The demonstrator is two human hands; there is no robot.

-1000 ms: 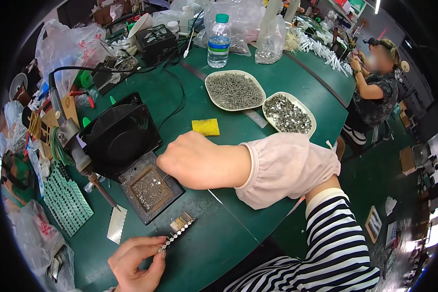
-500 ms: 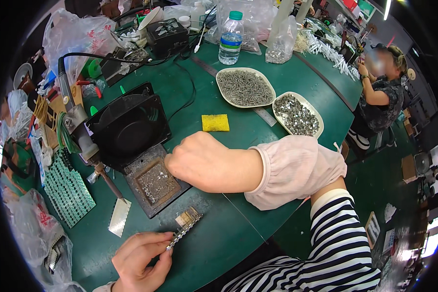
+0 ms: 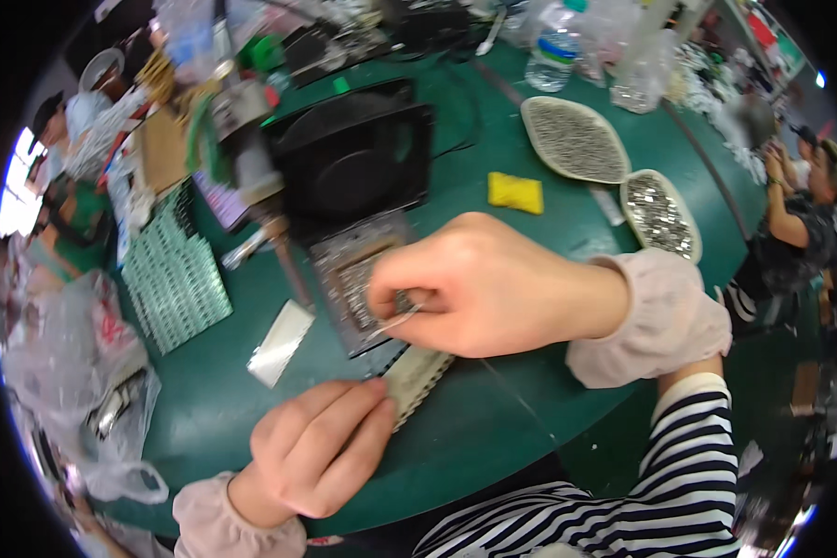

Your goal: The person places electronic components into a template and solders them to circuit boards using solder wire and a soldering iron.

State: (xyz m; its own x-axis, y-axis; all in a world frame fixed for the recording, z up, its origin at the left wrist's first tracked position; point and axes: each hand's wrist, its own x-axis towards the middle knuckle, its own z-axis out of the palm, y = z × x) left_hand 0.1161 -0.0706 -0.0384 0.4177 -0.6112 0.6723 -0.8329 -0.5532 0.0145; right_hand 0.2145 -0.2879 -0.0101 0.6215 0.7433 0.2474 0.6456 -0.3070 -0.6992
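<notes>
Left hand (image 3: 330,446) pinching pale toothed strip (image 3: 418,383) by one end; strip runs right, far end just under right hand (image 3: 498,288). Right fingertips closed on thin wire (image 3: 392,324). Dark square tray (image 3: 337,307) left of right hand on tabletop (image 3: 205,418), yellow pad (image 3: 515,192) beyond it, soldering iron (image 3: 256,172) beyond left.

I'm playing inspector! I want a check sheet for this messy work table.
Surface: green table, crowded along its far side.
Job's things: notched strip, thin pale strand, square tray of small bits, soldering iron.
Clutter: plastic bag, yellow pad, water bottle.
Hands: left hand grips the strip; right hand pinches the strand.
Cables: dark cable curving beside the black box; its ends are unclear.
Surroundings: a person sits off to the right.
</notes>
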